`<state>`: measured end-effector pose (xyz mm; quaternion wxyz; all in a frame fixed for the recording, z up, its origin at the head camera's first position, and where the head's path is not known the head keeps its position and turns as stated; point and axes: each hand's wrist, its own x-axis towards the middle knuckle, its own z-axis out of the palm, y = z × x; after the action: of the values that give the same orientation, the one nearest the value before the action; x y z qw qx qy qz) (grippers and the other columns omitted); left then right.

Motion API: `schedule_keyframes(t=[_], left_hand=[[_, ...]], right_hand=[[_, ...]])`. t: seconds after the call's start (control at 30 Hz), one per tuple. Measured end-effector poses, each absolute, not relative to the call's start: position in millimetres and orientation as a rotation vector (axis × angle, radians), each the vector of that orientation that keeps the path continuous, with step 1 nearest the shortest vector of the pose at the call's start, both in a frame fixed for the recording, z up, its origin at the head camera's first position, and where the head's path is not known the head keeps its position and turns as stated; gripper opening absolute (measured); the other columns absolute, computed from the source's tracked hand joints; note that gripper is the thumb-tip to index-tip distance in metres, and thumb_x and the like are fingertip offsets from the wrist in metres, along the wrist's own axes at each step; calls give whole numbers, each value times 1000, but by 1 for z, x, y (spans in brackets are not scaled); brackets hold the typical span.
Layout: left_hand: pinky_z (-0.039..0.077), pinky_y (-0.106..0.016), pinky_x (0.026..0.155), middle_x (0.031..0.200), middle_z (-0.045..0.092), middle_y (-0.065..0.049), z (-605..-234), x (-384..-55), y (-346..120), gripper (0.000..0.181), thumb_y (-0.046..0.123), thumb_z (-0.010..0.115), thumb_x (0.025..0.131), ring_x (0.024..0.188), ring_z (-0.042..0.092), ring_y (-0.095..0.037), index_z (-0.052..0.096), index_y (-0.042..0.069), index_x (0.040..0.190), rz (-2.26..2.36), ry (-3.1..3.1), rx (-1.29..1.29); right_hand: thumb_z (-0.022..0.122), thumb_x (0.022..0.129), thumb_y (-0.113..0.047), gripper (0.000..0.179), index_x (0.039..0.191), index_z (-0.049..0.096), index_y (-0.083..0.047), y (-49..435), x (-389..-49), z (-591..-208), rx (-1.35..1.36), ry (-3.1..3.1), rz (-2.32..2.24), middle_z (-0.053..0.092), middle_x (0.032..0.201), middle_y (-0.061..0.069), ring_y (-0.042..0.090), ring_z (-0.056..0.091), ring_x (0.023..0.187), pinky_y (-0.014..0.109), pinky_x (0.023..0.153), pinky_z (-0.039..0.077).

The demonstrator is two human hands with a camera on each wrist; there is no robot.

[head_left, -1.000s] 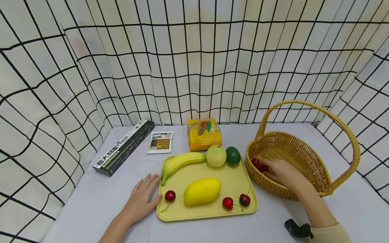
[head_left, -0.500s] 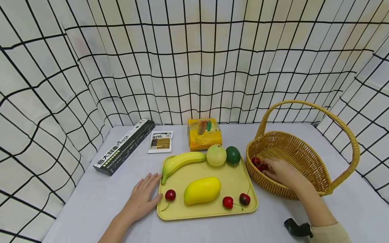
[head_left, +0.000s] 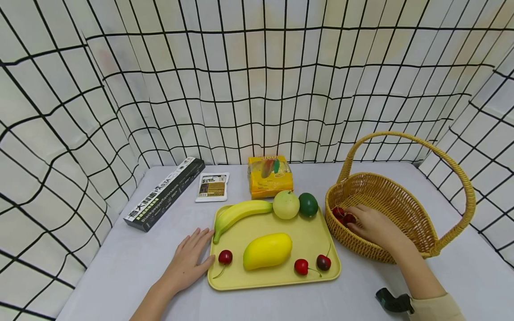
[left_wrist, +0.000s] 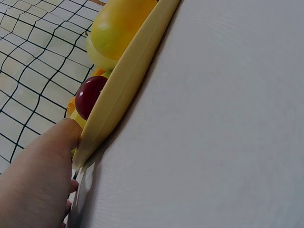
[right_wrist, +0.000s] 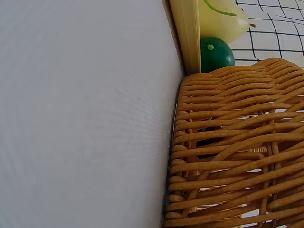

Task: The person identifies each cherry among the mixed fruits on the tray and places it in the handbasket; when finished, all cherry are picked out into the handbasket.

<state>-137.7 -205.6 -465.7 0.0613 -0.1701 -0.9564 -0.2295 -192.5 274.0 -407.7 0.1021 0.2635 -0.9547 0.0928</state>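
Observation:
My left hand (head_left: 188,262) lies flat, palm down, at the left edge of the yellow tray (head_left: 307,236), its thumb beside the rim near a cherry (head_left: 225,257). In the left wrist view that hand's thumb (left_wrist: 64,135) touches the tray edge. My right hand (head_left: 371,227) reaches into the wicker basket (head_left: 405,203), thumb and fingers apart beside several dark red cherries (head_left: 338,212). The basket wall hides the right hand in the right wrist view. On the tray lie a mango (head_left: 268,251), a banana (head_left: 241,215) and two more cherries (head_left: 301,267) at right.
A pale round fruit (head_left: 286,205) and a dark green fruit (head_left: 308,205) sit at the tray's back right corner. Behind stand a yellow packet (head_left: 270,178), a small sachet (head_left: 212,187) and a long pasta box (head_left: 165,194). The basket's tall handle (head_left: 453,165) arches up at right.
The fingers of my right hand have spread slightly and drawn back a little, so more of the cherries in the basket shows. My left hand stays in place.

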Motion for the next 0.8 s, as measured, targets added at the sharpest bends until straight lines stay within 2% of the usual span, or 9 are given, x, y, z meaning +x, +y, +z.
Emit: schedule_keyframes(t=[0.13,0.47,0.8], left_hand=[[13,-53,107,141,37,-13,-466,-138,-205,61,32,59,86,134,23,-34,38,10,139,-689,-2889,-517],[14,-53,106,141,38,-13,-466,-138,-206,62,31,60,86,133,23,-34,39,9,139,-688,-2883,-524],[14,-53,106,141,38,-13,-467,-139,-205,62,32,59,86,133,23,-34,39,9,139,-690,-2887,-518]], right_hand=[[70,79,-12,32,109,62,-1,275,-193,-409,777,-2813,273,59,85,4,13,56,70,28,57,49],[67,83,-11,32,112,60,-1,275,-194,-404,782,-2748,281,65,94,12,26,63,82,40,68,53],[65,85,-16,32,114,61,-4,263,-185,-388,793,-2698,330,65,97,10,25,62,87,41,73,52]])
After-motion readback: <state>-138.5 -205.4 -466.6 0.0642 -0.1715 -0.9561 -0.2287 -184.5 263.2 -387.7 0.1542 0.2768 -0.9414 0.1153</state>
